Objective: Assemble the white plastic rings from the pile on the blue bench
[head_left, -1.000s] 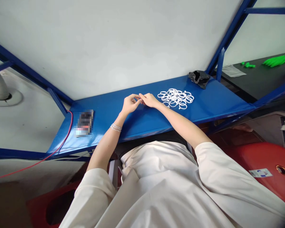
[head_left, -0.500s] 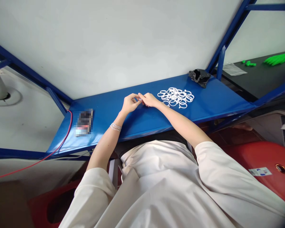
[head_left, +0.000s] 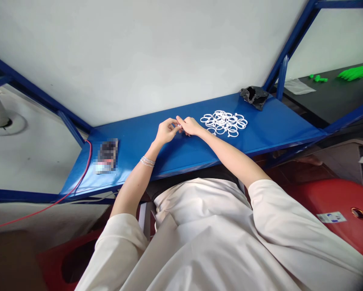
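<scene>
Over the middle of the blue table [head_left: 133,135], my two hands meet fingertip to fingertip. My left hand [head_left: 166,131] pinches a small white piece [head_left: 179,126], with thumb and index finger closed on it. From the other side, my right hand [head_left: 189,126] closes on the same piece, its thumb raised over the top. Most of the piece is hidden by my fingers, so its shape does not show. Just right of my right hand lies a loose pile of white plastic rings [head_left: 223,122], several with small eyelets on their rims.
A crumpled black plastic bag [head_left: 254,97] sits at the back right. On the left are a blurred-out phone-like object [head_left: 107,155] and a red cable [head_left: 86,169]. Blue frame bars flank the table. Green pieces [head_left: 355,72] lie on a dark table beyond; a red stool [head_left: 326,198] stands right.
My right thumb has lifted slightly over the white piece, and my fingers have shifted a little around it. Both hands stay in the same place; the ring pile is unchanged.
</scene>
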A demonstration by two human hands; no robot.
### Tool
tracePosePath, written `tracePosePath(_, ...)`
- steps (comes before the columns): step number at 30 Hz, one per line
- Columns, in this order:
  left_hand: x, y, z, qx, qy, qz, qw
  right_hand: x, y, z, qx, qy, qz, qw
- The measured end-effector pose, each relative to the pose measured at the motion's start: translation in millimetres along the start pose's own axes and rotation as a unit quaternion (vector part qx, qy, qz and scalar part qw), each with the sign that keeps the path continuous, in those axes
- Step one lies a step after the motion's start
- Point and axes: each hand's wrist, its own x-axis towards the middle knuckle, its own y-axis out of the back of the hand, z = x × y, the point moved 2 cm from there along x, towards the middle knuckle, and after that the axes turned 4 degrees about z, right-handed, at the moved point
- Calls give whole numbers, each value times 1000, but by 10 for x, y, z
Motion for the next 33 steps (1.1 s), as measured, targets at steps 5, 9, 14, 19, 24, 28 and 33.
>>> tracePosePath(5,12,0,-7,0,-2,8,1000,50,-8,29,-35,27,29,999)
tracePosePath(9,22,9,-13,8,12,25,1000,106,122,85,-123,63,110,984)
tracePosePath(14,44,9,-48,39,30,42,998,224,443,392,-262,12,264,928)
tracePosePath(19,81,52,-238,101,33,92,990,414,573,765,-263,-62,256,928)
tracePosePath(24,97,164,-455,187,124,131,966,476,596,819,-249,-53,237,938)
tracePosePath(28,94,189,-468,219,162,110,956,398,670,686,-246,-71,215,942)
tracePosePath(33,82,124,-273,176,40,72,981,268,562,421,-116,25,199,973)
